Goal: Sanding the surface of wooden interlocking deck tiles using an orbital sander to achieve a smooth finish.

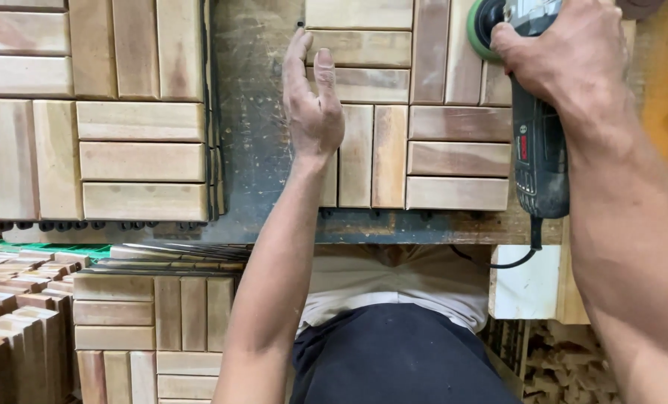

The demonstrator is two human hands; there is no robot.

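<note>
My left hand (313, 101) lies flat, fingers together, on the left edge of a wooden slat tile (431, 153) on the workbench. My right hand (562, 52) grips the body of a dark green power sander (537, 150), whose round green pad (483, 26) rests on the far part of the same tile. The sander's black cord (509, 262) hangs over the bench's front edge.
Another slat tile (94, 112) lies to the left on the worn dark bench top (251, 150). Below the bench stand stacks of tiles (154, 329) and upright wooden pieces (12, 322) at left, wood scraps (565, 366) at right.
</note>
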